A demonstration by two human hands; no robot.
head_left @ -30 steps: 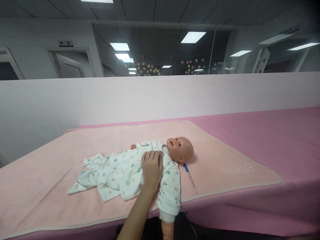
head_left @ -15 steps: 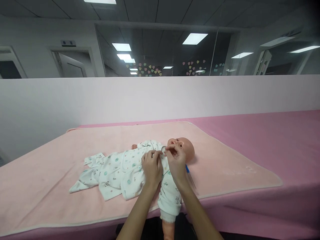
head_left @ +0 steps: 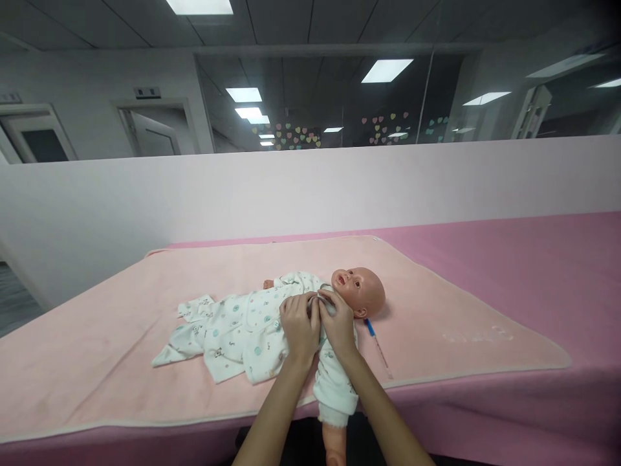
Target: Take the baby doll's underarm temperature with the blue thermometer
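A baby doll (head_left: 361, 289) lies on its back, head to the right, in a white printed baby outfit (head_left: 262, 323). At the garment's neck and chest, my left hand (head_left: 299, 323) is closed with its fingertips pinching the fabric. Close beside it, my right hand (head_left: 338, 325) also pinches the cloth below the doll's chin, thumbs and fingers nearly meeting. What exactly sits between the fingertips is partly hidden. One doll arm, in its sleeve (head_left: 334, 388), stretches toward me past the table's front edge.
A thin stick with a blue end, like a thermometer (head_left: 378, 346), lies right of the doll's head. Beneath is a peach blanket (head_left: 451, 317) on a pink table cover (head_left: 548, 285). A white low wall (head_left: 301, 194) stands behind, with windows above.
My right hand has come down from near the doll's face to the garment's neckline, beside my left hand. The face and the blue-ended stick now show more fully. The view has shifted slightly.
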